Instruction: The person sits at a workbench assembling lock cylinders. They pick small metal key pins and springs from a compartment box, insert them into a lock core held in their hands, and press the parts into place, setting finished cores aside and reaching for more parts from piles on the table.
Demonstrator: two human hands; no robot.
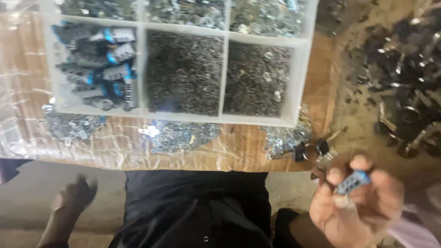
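Observation:
My right hand [363, 206] is at the lower right, below the table's edge, fingers closed around a small grey and blue plastic part [353, 182]. My left hand [73, 195] is at the lower left over the floor, blurred by motion; its fingertips look dark and I cannot tell whether it holds anything. Between my hands is my dark clothing [197, 206]. A black piece with a metal ring [311, 149] lies at the table edge just above my right hand.
A white compartment tray [220, 118] on the plastic-covered wooden table [115, 151] holds grey and blue parts [101, 64] and small metal pieces [183, 73]. Loose metal bits [183, 135] lie before the tray. A pile of dark metal parts [404, 78] is at the right.

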